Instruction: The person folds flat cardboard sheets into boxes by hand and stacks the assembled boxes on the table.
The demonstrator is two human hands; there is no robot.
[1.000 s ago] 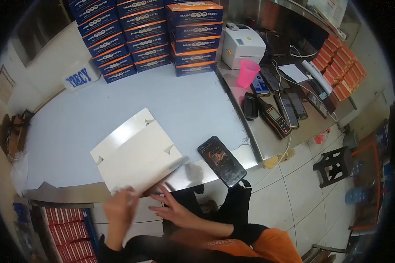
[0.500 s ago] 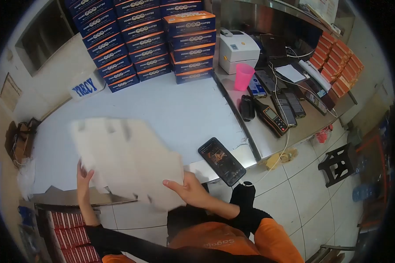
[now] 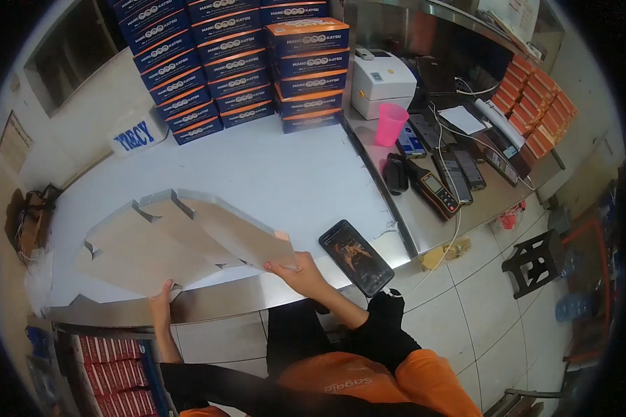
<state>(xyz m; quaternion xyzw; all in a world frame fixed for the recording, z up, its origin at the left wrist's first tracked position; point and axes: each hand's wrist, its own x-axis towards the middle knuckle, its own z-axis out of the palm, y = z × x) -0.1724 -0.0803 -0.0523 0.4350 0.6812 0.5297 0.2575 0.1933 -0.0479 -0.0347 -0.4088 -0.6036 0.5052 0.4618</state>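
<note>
A flat, unfolded cardboard box blank [image 3: 209,240], pale grey-brown on the side facing me, with slots cut along its edges, is tilted over the white tabletop [image 3: 285,167]. My left hand [image 3: 162,300] grips its near edge, thumb on top and the other fingers hidden below. At the right end, my right hand [image 3: 300,275] pinches the corner with its thumb on the upper face. Just right of that hand lies a black phone [image 3: 357,258] with its screen lit, at the table's front edge.
Stacked dark blue and orange boxes [image 3: 236,66] stand along the back. On the metal side counter are a white label printer [image 3: 382,83], a pink cup [image 3: 391,125], a handheld meter [image 3: 435,187] and several phones. Red-and-white packs [image 3: 118,368] sit below the table at left.
The box blank has swung lower and flatter toward the tabletop, its far edge now spread further left. My left hand has moved right and down along the near edge; my right hand rose slightly.
</note>
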